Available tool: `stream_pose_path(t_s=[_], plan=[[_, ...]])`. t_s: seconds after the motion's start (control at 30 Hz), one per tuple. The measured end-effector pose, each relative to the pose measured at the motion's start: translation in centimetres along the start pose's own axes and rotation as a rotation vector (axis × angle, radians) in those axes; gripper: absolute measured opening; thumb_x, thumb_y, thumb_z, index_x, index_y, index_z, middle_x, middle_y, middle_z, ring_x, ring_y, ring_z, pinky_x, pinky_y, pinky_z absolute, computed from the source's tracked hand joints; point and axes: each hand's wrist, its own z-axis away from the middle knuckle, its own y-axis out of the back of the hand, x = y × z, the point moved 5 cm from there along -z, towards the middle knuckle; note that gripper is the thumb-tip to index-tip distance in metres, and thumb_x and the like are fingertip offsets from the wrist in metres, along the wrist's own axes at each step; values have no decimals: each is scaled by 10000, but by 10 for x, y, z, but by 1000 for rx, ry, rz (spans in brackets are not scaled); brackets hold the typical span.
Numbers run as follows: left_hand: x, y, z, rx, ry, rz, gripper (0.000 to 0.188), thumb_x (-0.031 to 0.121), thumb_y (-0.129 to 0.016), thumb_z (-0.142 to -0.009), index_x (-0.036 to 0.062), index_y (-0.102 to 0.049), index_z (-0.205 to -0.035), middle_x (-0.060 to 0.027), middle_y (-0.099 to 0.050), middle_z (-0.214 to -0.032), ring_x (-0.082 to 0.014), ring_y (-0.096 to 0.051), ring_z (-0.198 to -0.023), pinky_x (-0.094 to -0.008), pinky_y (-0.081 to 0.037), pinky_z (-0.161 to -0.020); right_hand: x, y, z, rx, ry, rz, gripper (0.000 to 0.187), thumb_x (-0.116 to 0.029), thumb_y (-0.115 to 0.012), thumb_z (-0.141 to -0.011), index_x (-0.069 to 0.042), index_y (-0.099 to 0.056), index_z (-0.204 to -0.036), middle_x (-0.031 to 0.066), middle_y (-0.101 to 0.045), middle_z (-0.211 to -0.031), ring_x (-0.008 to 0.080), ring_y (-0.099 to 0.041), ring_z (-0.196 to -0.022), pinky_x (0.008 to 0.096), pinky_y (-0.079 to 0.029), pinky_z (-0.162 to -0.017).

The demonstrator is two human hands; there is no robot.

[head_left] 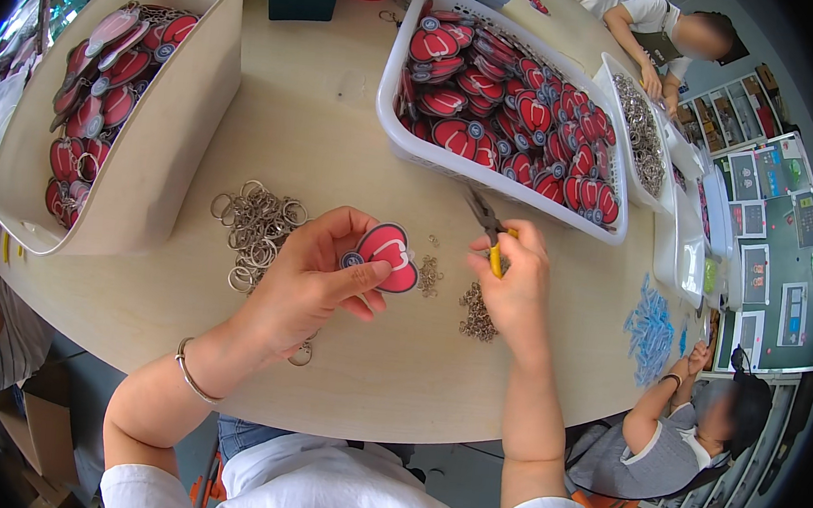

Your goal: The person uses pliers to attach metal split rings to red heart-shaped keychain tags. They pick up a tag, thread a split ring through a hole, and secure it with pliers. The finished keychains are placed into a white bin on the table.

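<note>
Between the thumb and fingers of my left hand (308,270) is a flat red charm (399,246) with a pale printed shape and a small round blue-grey tag. My right hand (520,287) is closed round a pair of pliers (487,220) with yellow handles and dark jaws. The jaws point up and left, apart from the charm. Beside my left hand lies a pile of metal key rings (258,225), with another ring (300,353) near my wrist. Tiny jump rings (430,277) are scattered between my hands. A heap of small metal fittings (476,319) sits by my right hand.
A tall cream bin (212,76) of charms stands at the left. A white basket (394,110) full of red charms is ahead, with a tray of metal parts (638,124) beyond it. Blue pieces (649,330) lie at the right. Other people sit round the table.
</note>
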Motion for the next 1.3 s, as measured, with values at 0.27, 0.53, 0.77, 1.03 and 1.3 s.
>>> stream_pose_path(t_s=[0.27, 0.53, 0.77, 1.03, 1.3], plan=[[1, -1, 1, -1, 11, -30, 276, 140, -683, -866, 34, -527, -1067, -44, -637, -932, -116, -652, -707, -228, -529, -601, 17, 27, -4, 26, 49, 207, 131, -32, -738, -716, -24, -659, -820, 85, -561, -982, 275, -533, -963, 410, -419, -863], [-1, -2, 0, 4, 3, -42, 253, 130, -674, -872, 36, -527, -1056, -49, -640, -943, -129, -661, -735, -234, -538, -620, 14, 5, -9, 20, 195, 240, 153, -53, -748, -712, 8, -662, -824, 118, -564, -1000, 290, -529, -953, 414, -420, -851], [-2, -3, 1, -32, -36, -45, 240, 135, -676, -877, 39, -550, -1057, -45, -641, -965, -141, -670, -784, -245, -557, -659, 13, 5, -8, -57, 81, 139, 158, -50, -763, -698, 7, -661, -803, 125, -580, -991, 294, -545, -960, 406, -433, -849], [-10, -10, 4, -164, 189, 47, 229, 179, -663, -895, 15, -563, -1021, -76, -652, -888, -172, -684, -732, -244, -564, -562, -46, 18, 10, -156, 60, -848, 92, -12, -735, -769, -12, -666, -831, 51, -530, -957, 153, -528, -888, 281, -424, -792], [-21, -19, 9, -331, 360, 358, 203, 172, -596, -937, -18, -568, -1003, -108, -656, -793, -193, -692, -641, -231, -563, -475, -72, 14, 17, -86, 281, -692, 86, -22, -733, -791, 0, -669, -845, 65, -518, -990, 143, -539, -824, 285, -463, -730]])
